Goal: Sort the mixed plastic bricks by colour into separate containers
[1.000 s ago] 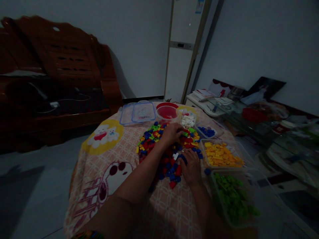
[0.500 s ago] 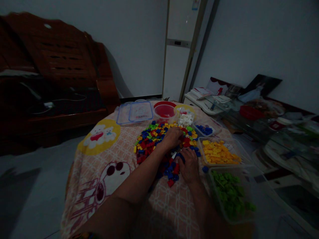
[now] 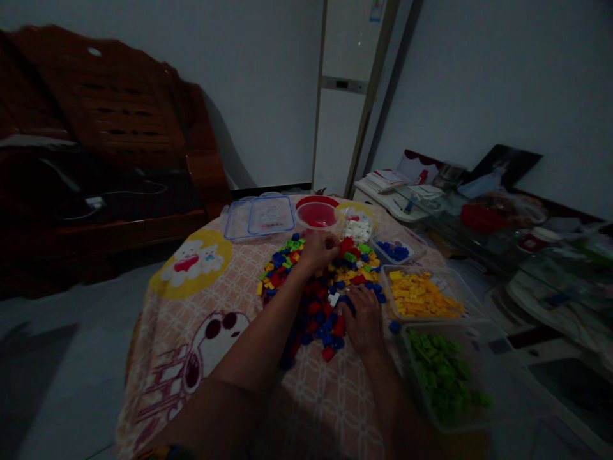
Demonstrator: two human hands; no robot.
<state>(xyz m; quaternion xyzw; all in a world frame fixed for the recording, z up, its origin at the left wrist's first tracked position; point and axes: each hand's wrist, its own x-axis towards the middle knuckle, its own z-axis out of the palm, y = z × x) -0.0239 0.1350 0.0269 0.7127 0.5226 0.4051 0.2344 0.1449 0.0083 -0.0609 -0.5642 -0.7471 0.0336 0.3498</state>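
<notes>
A mixed heap of toy building blocks (image 3: pixel 282 275) in red, blue, yellow and green lies on the round table. Over its far part is my left hand (image 3: pixel 318 253), thumb and fingers pinched together; what sits between them is too dark and small to make out. My right hand (image 3: pixel 363 319) rests on the heap's near right edge, fingers stretched out over blue blocks. Just left of those fingertips lies a white block (image 3: pixel 334 298). Beyond my left hand, a few red blocks (image 3: pixel 348 245) top the heap.
Clear boxes stand on the right: one of yellow blocks (image 3: pixel 416 294), one of green blocks (image 3: pixel 438 370), a tray of blue blocks (image 3: pixel 393 250). Farther back are a tub of white blocks (image 3: pixel 357 231), a red-rimmed bowl (image 3: pixel 317 214) and blue-edged lids (image 3: pixel 268 217). One blue block (image 3: pixel 394 326) lies apart.
My left hand has moved left and away from me, off the heap's middle, and its fingers have gone from reaching down among the blocks to a pinch. My right hand has stayed put.
</notes>
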